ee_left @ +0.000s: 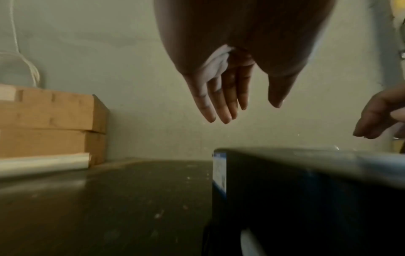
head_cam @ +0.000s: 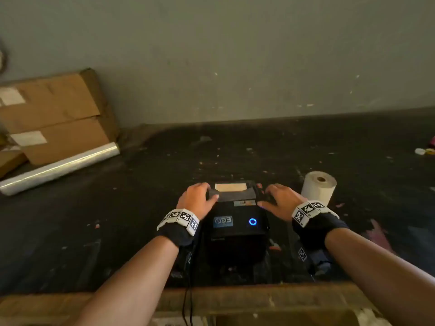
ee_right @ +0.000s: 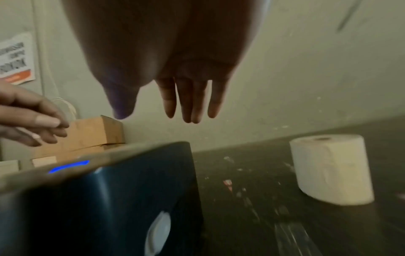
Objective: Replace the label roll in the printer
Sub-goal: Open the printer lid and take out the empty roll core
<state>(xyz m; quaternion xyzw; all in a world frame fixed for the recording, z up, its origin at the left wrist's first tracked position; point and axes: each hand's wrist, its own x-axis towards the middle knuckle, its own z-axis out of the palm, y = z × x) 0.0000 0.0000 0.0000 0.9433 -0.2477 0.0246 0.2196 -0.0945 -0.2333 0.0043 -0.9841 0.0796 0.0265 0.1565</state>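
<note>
A black label printer (head_cam: 235, 229) with a lit blue ring button (head_cam: 252, 221) stands at the middle of the dark table. A pale label strip (head_cam: 230, 187) shows at its far top slot. My left hand (head_cam: 199, 197) hovers at the printer's far left top corner, fingers straight and holding nothing; the left wrist view shows this left hand (ee_left: 245, 97) above the printer (ee_left: 306, 190). My right hand (head_cam: 277, 200) is at the far right top corner, open too, and this right hand (ee_right: 186, 100) hangs over the printer (ee_right: 109, 199). A white label roll (head_cam: 319, 187) stands upright right of the printer, roll (ee_right: 331, 169).
Stacked cardboard boxes (head_cam: 54, 114) lean on the wall at back left, with a roll of clear film (head_cam: 58, 168) lying before them. Small bits (head_cam: 428, 150) sit at the far right edge. A wooden front edge (head_cam: 235, 300) borders the table.
</note>
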